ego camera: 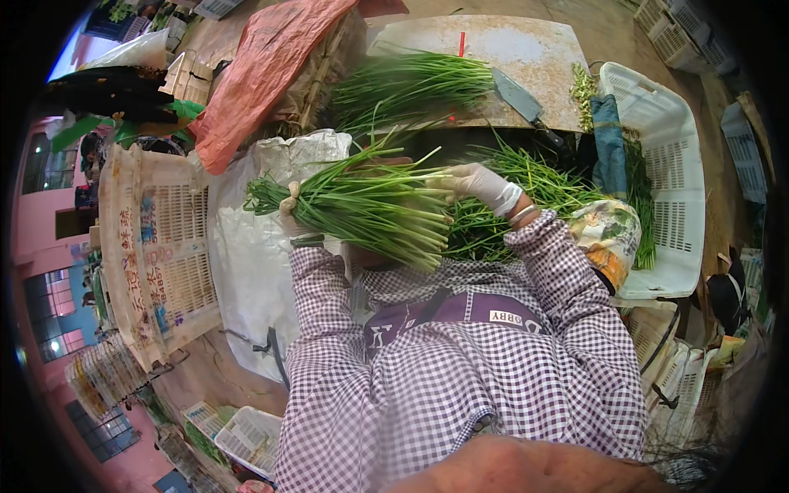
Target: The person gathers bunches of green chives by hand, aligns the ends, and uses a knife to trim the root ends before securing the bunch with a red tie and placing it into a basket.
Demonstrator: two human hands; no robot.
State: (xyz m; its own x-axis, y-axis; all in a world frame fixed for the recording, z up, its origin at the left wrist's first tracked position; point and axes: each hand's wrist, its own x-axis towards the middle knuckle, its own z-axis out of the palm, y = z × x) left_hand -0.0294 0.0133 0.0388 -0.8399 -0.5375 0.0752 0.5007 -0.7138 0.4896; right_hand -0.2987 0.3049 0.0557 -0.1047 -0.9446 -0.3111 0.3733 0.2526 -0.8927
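My left hand [292, 209], in a pale glove, is closed around the leafy end of a bunch of garlic chives [370, 197]. The bunch lies sideways above my lap and its pale stem ends fan out to the right. At those ends is my right hand [481, 185], also gloved, with its fingertips pinched on some stems. Below and behind the right hand is a loose heap of chives [536, 185]. Across the board [530, 49] ahead lies another pile of chives [419, 83], beside a broad-bladed knife [518, 95] whose black handle juts over the near edge.
A white plastic crate [675, 185] holding chives stands at the right, with a blue cloth [609, 148] over its edge. White sacking [253, 259] and a stained crate [160, 246] are at the left. A red plastic sheet [265, 68] covers a bundle at the upper left.
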